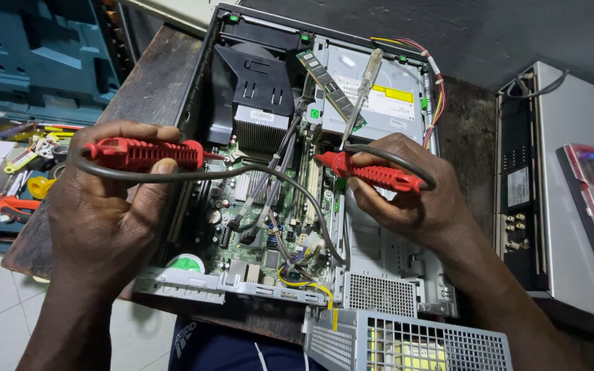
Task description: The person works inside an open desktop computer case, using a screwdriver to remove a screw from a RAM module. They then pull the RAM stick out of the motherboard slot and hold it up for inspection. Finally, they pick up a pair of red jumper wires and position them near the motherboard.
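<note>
Red probes (142,153) gripped by both hands' fingers over open computer case (201,89); motherboard (256,227) inside.

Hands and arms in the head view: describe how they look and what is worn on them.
Both the left hand and the right hand are bare: no gloves, rings, watch or wristband show. Both forearms are bare too, with no sleeve reaching into the picture. Fingernails are short and unpainted.
</note>
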